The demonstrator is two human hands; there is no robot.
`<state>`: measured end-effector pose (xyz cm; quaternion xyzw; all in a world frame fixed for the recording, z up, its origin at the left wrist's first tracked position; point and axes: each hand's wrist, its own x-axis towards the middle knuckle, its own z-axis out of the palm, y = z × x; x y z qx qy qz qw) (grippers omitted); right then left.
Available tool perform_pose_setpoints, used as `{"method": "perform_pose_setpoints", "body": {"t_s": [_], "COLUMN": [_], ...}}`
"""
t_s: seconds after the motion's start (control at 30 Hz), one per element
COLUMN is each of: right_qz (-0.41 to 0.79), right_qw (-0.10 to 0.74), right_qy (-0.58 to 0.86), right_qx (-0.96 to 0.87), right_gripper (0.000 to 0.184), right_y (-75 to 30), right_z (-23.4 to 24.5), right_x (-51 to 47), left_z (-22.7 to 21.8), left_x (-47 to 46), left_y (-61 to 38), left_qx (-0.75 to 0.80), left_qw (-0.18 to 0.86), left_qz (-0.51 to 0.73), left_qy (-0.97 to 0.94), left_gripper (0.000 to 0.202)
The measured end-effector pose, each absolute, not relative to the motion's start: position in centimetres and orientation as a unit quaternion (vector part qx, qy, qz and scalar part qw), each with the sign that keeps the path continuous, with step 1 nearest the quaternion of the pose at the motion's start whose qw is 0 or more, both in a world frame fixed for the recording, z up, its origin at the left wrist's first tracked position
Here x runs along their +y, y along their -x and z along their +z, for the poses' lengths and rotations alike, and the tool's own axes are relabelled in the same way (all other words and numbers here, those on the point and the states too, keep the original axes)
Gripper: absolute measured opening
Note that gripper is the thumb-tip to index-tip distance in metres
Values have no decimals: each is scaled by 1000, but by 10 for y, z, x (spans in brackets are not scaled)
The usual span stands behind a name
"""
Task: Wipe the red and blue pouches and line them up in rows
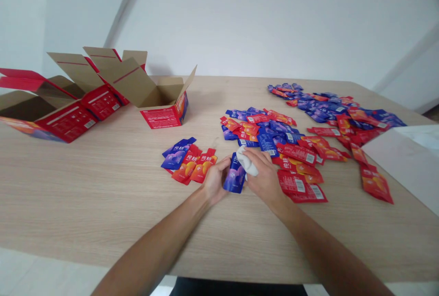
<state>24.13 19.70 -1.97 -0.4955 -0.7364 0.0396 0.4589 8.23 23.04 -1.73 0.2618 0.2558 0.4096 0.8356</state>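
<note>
My left hand (216, 181) is closed on the left edge of a blue pouch (234, 178) with a purple fruit print, tilted toward me above the table. In my right hand (264, 176) is a bunched white cloth (247, 162), pressed against the pouch's upper right side. Left of my hands lies a small overlapping group with a blue pouch (177, 155) and red-orange pouches (202, 166). A larger mixed heap of red and blue pouches (267, 142) spreads just beyond and right of my right hand.
Several open cardboard boxes with red sides stand at the left, the nearest box (162, 117) with its flaps up. More pouches (322, 106) are scattered at the back right. A white sheet-like surface (408, 163) borders the right side of the wooden table (103, 195).
</note>
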Motion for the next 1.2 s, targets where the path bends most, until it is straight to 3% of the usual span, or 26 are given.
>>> {"method": "perform_pose_setpoints", "body": {"t_s": [0.2, 0.33, 0.53, 0.67, 0.83, 1.0, 1.2], "right_qz": [97, 142, 141, 60, 14, 87, 154], "right_qw": [420, 411, 396, 393, 390, 341, 189], "right_qy": [437, 423, 530, 621, 625, 579, 633], "right_qx": [-789, -795, -737, -676, -676, -736, -735], "right_gripper": [65, 58, 27, 22, 9, 2, 21], "right_y": [-234, -232, -248, -271, -294, -284, -260], "right_z": [-20, -15, -11, -22, -38, -39, -32], "right_x": [194, 192, 199, 216, 233, 243, 253], "left_z": [-16, -19, -14, -20, -38, -35, -27], "left_x": [235, 235, 240, 247, 260, 266, 260], "left_y": [-79, -80, -70, -58, -47, -37, -44], "left_qx": [289, 324, 401, 413, 489, 580, 572], "left_qw": [800, 763, 513, 346, 200, 44, -14], "left_qz": [443, 444, 437, 408, 299, 245, 195], "left_qy": [-284, -339, -621, -737, -795, -775, -797], "left_gripper": [26, 28, 31, 40, 27, 42, 44]}}
